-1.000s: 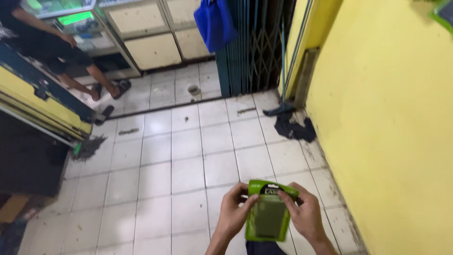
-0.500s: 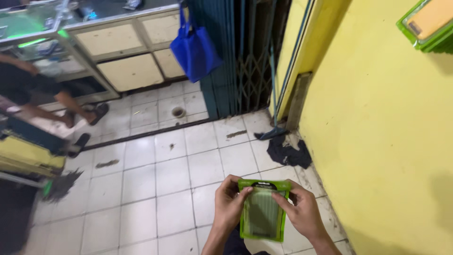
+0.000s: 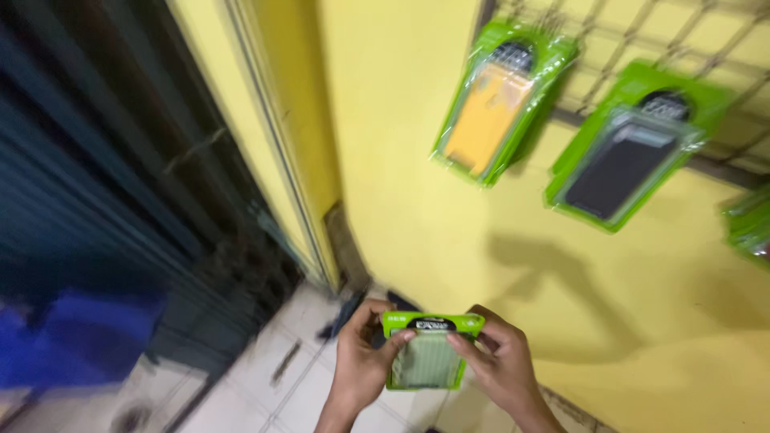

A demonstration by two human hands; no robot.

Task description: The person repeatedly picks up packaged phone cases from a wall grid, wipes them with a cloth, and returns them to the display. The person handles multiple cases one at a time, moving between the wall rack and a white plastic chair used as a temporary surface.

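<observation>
While both hands grip it low in view, the green packet (image 3: 431,353) sits between them: left hand (image 3: 362,361) and right hand (image 3: 497,365) have fingers clamped on its sides. Two similar packets (image 3: 501,100) hang on the yellow wall (image 3: 401,160) above.

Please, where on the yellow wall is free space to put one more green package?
Bare yellow wall lies left of the orange-fronted pack, up to the door frame, and below the dark-fronted pack. The wire grid at upper right is crowded.

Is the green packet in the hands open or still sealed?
Cannot tell: the green plastic-fronted packet is blurred; left hand and right hand cover its edges.
</observation>
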